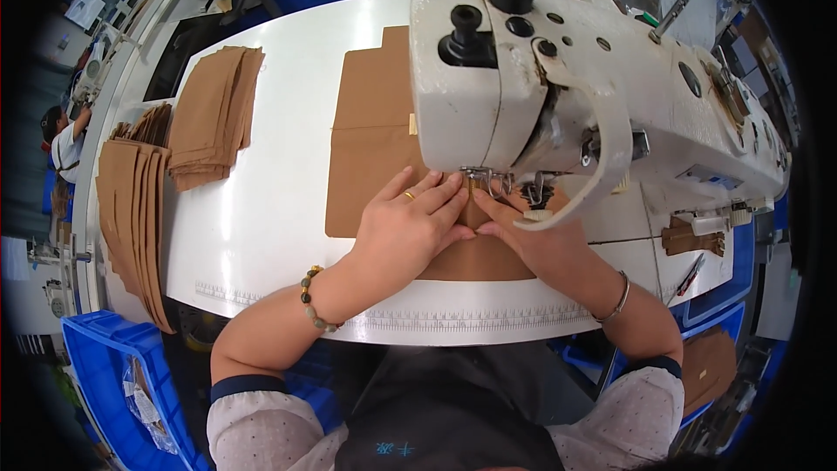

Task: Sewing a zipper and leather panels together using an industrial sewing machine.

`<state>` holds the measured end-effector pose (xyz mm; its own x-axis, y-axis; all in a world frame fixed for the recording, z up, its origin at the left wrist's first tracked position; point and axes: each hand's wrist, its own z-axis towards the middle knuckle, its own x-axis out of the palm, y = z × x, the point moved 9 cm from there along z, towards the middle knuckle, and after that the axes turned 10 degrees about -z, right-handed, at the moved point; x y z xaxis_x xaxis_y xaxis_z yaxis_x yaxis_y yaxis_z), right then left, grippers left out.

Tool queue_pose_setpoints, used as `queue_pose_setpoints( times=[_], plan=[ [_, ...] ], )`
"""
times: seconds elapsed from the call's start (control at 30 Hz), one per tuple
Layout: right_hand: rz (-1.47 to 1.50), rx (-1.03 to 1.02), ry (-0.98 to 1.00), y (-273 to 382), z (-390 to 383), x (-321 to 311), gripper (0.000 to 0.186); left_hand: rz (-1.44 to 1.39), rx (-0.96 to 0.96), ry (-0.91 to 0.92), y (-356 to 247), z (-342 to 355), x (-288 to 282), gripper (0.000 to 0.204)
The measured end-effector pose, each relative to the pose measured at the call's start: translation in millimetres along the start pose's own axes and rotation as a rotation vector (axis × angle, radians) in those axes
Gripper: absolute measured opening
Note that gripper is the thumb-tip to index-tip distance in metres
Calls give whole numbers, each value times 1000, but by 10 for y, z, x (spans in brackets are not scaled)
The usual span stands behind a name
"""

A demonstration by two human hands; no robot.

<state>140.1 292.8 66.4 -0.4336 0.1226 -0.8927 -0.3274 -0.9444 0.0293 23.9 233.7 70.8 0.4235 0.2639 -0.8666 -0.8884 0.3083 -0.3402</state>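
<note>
A brown fabric panel (370,153) lies on the white sewing table, partly hidden under the sewing machine head (458,96). My left hand (405,227) rests on the cloth left of the needle area, fingers stretched forward, thumb bent in toward the index finger. From the other side, my right hand (540,240) holds the same cloth, partly behind the machine's curved white guard (610,131). Between my thumbs and index fingers a fold of the fabric stands up, just in front of the metal presser parts (484,179). The fabric's near edge shows below my hands.
Stacked brown fabric pieces (214,113) lie at the left, with another pile (131,209) hanging over the edge. Small brown pieces (693,237) and thread snips (690,275) sit at the right. Blue bins (118,366) flank the table. Another person (65,144) works far left.
</note>
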Motion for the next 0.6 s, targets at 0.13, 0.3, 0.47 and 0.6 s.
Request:
queue_pose_setpoints(
  times=[0.13,0.3,0.47,0.6],
  plan=[
    [-62,-44,-8,73,-41,-74,47,-75,-18,45,-42,-60,1,54],
    [-52,-32,32,84,-23,-53,49,-11,23,63,-82,-67,12,58],
    [-43,17,169,2,-82,59,45,21,4,83,-45,-40,49,58],
    [-90,24,195,-15,-104,125,43,29,-12,56,-23,-33,38,59]
  ],
)
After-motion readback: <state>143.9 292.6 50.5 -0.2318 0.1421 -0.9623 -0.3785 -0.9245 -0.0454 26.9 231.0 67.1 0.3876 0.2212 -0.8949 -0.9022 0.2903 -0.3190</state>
